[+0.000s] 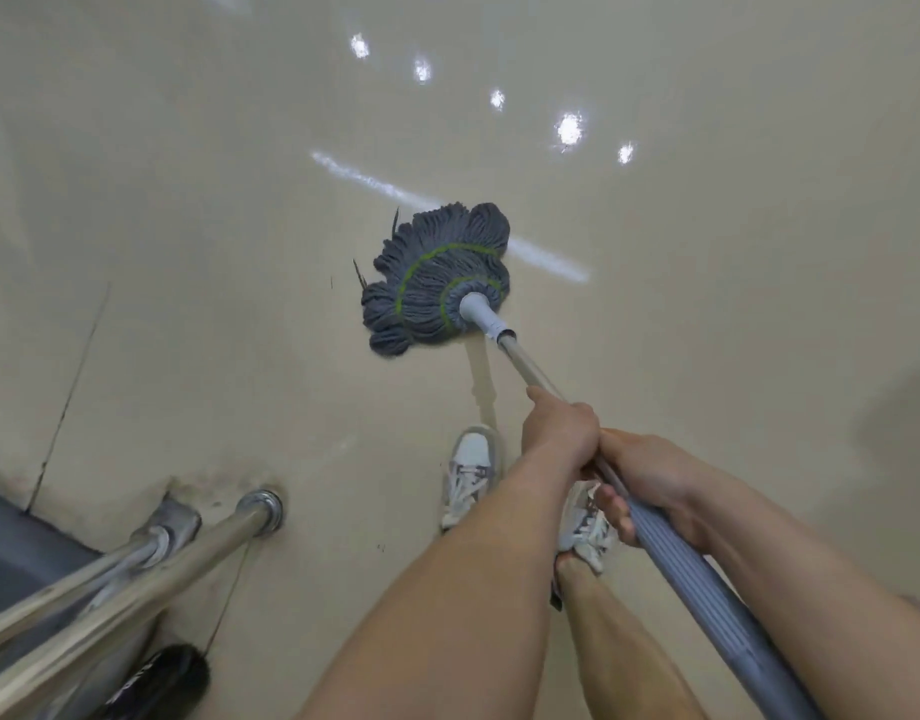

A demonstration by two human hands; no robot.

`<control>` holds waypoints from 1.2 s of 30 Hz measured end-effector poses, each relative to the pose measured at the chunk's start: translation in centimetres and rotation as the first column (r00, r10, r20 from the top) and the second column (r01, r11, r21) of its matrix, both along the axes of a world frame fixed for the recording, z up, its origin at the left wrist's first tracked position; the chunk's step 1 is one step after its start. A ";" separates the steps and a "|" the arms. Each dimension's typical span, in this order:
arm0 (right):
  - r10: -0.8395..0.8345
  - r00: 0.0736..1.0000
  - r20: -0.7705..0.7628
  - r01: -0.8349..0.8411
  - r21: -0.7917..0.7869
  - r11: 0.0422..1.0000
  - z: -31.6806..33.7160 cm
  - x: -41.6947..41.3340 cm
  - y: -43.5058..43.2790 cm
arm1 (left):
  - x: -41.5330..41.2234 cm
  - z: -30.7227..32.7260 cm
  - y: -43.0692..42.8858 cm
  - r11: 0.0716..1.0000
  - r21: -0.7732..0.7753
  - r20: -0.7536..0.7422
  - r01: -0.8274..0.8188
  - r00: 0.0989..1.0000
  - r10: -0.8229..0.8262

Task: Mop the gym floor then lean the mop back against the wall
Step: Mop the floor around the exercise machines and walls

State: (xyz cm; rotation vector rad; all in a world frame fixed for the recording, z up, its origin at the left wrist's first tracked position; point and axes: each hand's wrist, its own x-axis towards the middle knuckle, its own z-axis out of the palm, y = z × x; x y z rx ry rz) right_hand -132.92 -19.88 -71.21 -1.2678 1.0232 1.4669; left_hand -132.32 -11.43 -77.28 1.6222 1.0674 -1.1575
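- Gripping the mop handle [525, 366] with both hands. My left hand [559, 433] sits forward, fingers clamped round the bare metal shaft, one digit pointing down it. I judge that this hand steers.
- My right hand [655, 491] is just behind, touching the left. Its fingers curl under the ribbed grey sleeve and close on it; this hand likely supplies the push.
- The mop head [437, 280] lies on the floor [707, 304] ahead of my shoes [470, 475], slightly to the left. Its grey strings with green stitching are fanned flat. The handle slants low, which I take to be why the strings spread instead of bunching.
- The floor is pale and glossy and shows lamp reflections. I cannot tell wet from dry.
- Edges: chrome posts [260, 506] are bolted down at lower left, with a dark mat [10, 537] beside them and a black object [161, 678] below. All are well apart from the mop head but near my left foot.
- Open room: bare floor lies ahead and to the right, so strokes there look unobstructed. A sweep back and left risks striking the posts.
- No wall is in view, and the leaning step is not yet done.
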 end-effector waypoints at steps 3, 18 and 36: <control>0.009 1.000 0.014 -0.009 -0.023 1.000 0.1 2.2 -0.3 | 2.4 -0.5 -0.4 1.000 -0.031 -0.009 0.000 1.000 0.000; 0.234 0.953 0.191 -0.242 0.015 0.970 -2.8 19.1 26.3 | 18.8 -3.7 25.9 0.994 -0.004 0.142 -0.113 0.983 0.113; 0.774 0.633 0.031 -0.762 0.206 0.614 -8.2 17.0 50.5 | 9.9 -6.9 49.1 0.522 0.132 0.159 -0.843 0.538 0.828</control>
